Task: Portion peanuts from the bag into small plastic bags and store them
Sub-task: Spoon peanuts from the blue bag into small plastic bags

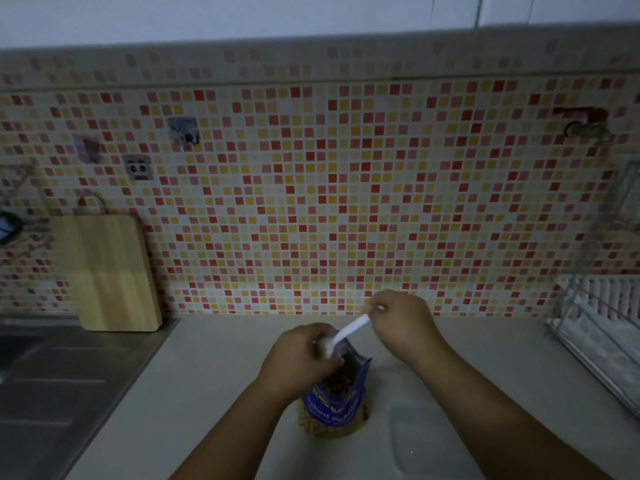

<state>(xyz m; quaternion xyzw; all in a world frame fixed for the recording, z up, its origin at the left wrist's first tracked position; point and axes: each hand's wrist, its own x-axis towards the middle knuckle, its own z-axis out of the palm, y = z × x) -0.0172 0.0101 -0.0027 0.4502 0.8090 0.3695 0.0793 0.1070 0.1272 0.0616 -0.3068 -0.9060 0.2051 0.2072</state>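
Head view. The peanut bag (334,400), blue with an open top, stands upright on the pale worktop (225,375); brown peanuts show in its mouth and through its clear lower part. The left hand (301,358) curls round the bag's upper left edge and grips it. The right hand (401,317), above and to the right of the bag, pinches the handle end of a white plastic spoon (349,329). The spoon slopes down to the left so that its bowl sits at the bag's mouth, beside the left hand's fingers. A patch of clear film (343,348) shows at the mouth; whether it is a small plastic bag or the peanut bag's own rim cannot be told. The two hands are apart, each clamped on its own thing.

Step in hand, as judged: scooping peanuts from the bag. To do it well, the left hand should hold the mouth wide and the bag upright. The spoon should go in bowl first, lift level, and clear the rim slowly so that nothing spills onto the worktop.

Right of the bag and nearer the viewer lies a clear shallow tub (415,445). Far left of the bag are a chopping board (110,271), leaning on the tiled wall (346,185), and a sink (41,375). Far right stands a dish rack (595,323).
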